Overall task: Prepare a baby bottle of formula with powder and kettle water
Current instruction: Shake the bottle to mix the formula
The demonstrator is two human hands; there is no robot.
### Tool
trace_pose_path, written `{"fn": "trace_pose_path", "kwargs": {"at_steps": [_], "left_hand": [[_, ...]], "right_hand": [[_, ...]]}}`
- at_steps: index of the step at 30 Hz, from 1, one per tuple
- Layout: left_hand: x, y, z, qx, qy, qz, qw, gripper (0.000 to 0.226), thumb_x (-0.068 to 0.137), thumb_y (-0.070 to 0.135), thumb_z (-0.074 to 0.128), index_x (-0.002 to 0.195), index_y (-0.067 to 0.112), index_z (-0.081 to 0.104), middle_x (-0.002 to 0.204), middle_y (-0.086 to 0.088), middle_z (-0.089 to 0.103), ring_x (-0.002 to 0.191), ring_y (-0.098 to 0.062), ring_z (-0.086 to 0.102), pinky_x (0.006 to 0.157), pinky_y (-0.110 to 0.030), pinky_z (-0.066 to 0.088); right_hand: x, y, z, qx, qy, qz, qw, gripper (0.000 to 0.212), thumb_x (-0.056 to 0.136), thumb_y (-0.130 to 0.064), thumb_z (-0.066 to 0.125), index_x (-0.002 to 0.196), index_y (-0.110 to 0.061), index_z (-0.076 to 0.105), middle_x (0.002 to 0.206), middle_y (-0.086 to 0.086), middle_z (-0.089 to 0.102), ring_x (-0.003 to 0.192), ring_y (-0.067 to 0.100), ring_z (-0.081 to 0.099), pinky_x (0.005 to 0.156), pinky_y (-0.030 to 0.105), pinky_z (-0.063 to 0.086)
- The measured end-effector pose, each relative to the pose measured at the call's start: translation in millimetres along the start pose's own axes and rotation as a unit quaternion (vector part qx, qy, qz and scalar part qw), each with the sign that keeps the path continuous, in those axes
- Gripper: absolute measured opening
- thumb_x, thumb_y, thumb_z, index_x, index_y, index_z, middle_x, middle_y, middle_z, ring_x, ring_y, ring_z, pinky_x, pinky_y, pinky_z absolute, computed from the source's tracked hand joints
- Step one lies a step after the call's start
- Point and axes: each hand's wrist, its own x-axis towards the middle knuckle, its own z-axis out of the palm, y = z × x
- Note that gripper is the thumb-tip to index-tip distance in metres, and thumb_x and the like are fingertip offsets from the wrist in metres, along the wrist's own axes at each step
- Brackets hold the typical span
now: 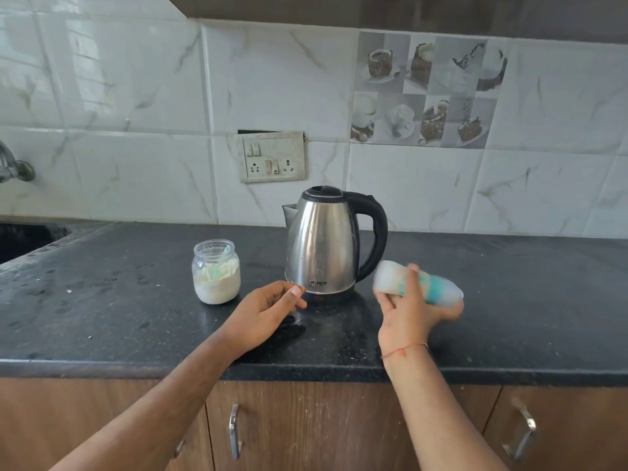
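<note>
A steel kettle point(323, 244) with a black handle and shut lid stands on its base at the middle of the black counter point(119, 317). To its left sits an open clear jar point(216, 276) of white powder with a pale green scoop inside. My right hand point(413, 312) grips a baby bottle point(416, 283), held sideways and blurred, with white liquid inside, a teal ring and a clear cap pointing right. My left hand point(266, 312) hovers in front of the kettle's base, fingers loosely curled, holding nothing.
A switchboard point(273, 157) is set into the tiled wall behind the kettle. A tap point(13, 166) and the sink's edge are at the far left. Wooden cabinet doors with metal handles point(234, 431) run below the counter.
</note>
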Motion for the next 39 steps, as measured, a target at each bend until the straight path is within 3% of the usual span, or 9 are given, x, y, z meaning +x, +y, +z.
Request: {"fn": "trace_pose_path", "kwargs": {"at_steps": [3, 7, 11, 16, 20, 24, 28, 32, 39], "left_hand": [[-0.3, 2.2, 0.0, -0.001, -0.001, -0.001, 1.000, 0.055, 0.094, 0.069, 0.046, 0.122, 0.031, 0.074, 0.113, 0.022, 0.079, 0.108, 0.004, 0.071, 0.107, -0.032, 0.053], [-1.1, 2.8, 0.2, -0.003, 0.003, 0.003, 1.000, 0.055, 0.095, 0.068, 0.046, 0.121, 0.030, 0.075, 0.113, 0.021, 0.079, 0.108, 0.003, 0.072, 0.107, -0.033, 0.054], [-0.5, 1.4, -0.8, -0.001, 0.001, -0.001, 1.000, 0.054, 0.095, 0.069, 0.046, 0.122, 0.032, 0.074, 0.113, 0.021, 0.080, 0.108, 0.003, 0.072, 0.108, -0.035, 0.054], [-0.9, 2.0, -0.3, -0.007, 0.002, 0.005, 1.000, 0.059, 0.091, 0.074, 0.045, 0.122, 0.032, 0.074, 0.113, 0.020, 0.080, 0.109, 0.001, 0.073, 0.108, -0.035, 0.054], [-0.5, 2.4, -1.5, -0.001, -0.002, 0.001, 1.000, 0.055, 0.093, 0.071, 0.046, 0.123, 0.034, 0.074, 0.112, 0.022, 0.080, 0.109, 0.002, 0.072, 0.109, -0.037, 0.054], [0.0, 1.4, -2.6, -0.002, 0.001, 0.002, 1.000, 0.054, 0.095, 0.071, 0.045, 0.122, 0.034, 0.074, 0.114, 0.020, 0.079, 0.111, 0.000, 0.073, 0.111, -0.039, 0.054], [0.3, 0.9, -1.5, -0.003, 0.000, -0.003, 1.000, 0.056, 0.093, 0.074, 0.045, 0.122, 0.036, 0.074, 0.113, 0.020, 0.080, 0.111, -0.001, 0.072, 0.111, -0.041, 0.054], [-0.8, 3.0, -0.4, -0.008, 0.003, 0.000, 1.000, 0.055, 0.093, 0.072, 0.046, 0.122, 0.034, 0.074, 0.113, 0.020, 0.080, 0.111, -0.001, 0.073, 0.111, -0.039, 0.053], [-0.5, 2.8, -0.8, -0.013, 0.003, -0.003, 1.000, 0.055, 0.093, 0.071, 0.047, 0.121, 0.033, 0.075, 0.112, 0.020, 0.080, 0.109, 0.001, 0.072, 0.112, -0.040, 0.054]], "right_hand": [[-16.8, 4.1, 1.1, -0.172, -0.168, 0.085, 0.967, 0.068, 0.090, -0.014, 0.086, 0.138, -0.041, 0.046, 0.125, 0.008, 0.068, 0.109, 0.033, 0.076, 0.071, 0.057, 0.066], [1.1, 3.5, -4.3, 0.023, 0.020, -0.019, 0.999, 0.077, 0.092, -0.018, 0.086, 0.147, -0.030, 0.034, 0.138, 0.007, 0.059, 0.120, 0.036, 0.071, 0.071, 0.058, 0.066], [-20.0, 5.0, -1.5, -0.197, -0.175, 0.080, 0.961, 0.069, 0.090, -0.015, 0.086, 0.142, -0.034, 0.044, 0.124, 0.007, 0.068, 0.108, 0.033, 0.076, 0.069, 0.056, 0.066], [-1.6, 0.9, -0.6, 0.024, 0.026, -0.011, 0.999, 0.076, 0.093, -0.015, 0.084, 0.147, -0.029, 0.032, 0.137, 0.007, 0.059, 0.121, 0.037, 0.071, 0.068, 0.054, 0.066], [-21.9, 7.1, 4.0, -0.215, -0.179, 0.082, 0.957, 0.070, 0.089, -0.014, 0.086, 0.141, -0.037, 0.045, 0.126, 0.009, 0.068, 0.108, 0.033, 0.077, 0.066, 0.053, 0.066], [1.8, 5.3, -0.2, 0.022, 0.038, -0.021, 0.999, 0.077, 0.091, -0.016, 0.086, 0.145, -0.032, 0.033, 0.141, 0.009, 0.055, 0.125, 0.038, 0.068, 0.069, 0.055, 0.066], [-17.5, 6.7, 1.9, -0.199, -0.161, 0.073, 0.964, 0.066, 0.091, -0.015, 0.085, 0.139, -0.035, 0.045, 0.127, 0.008, 0.067, 0.109, 0.033, 0.076, 0.067, 0.052, 0.065], [0.0, 4.7, -0.1, -0.001, 0.033, -0.025, 0.999, 0.080, 0.091, -0.015, 0.086, 0.148, -0.030, 0.032, 0.140, 0.008, 0.058, 0.124, 0.038, 0.069, 0.068, 0.056, 0.066], [-13.6, 2.1, 3.9, -0.087, -0.038, 0.009, 0.995, 0.074, 0.091, -0.017, 0.086, 0.144, -0.038, 0.038, 0.135, 0.007, 0.059, 0.118, 0.035, 0.072, 0.070, 0.054, 0.067]]}}
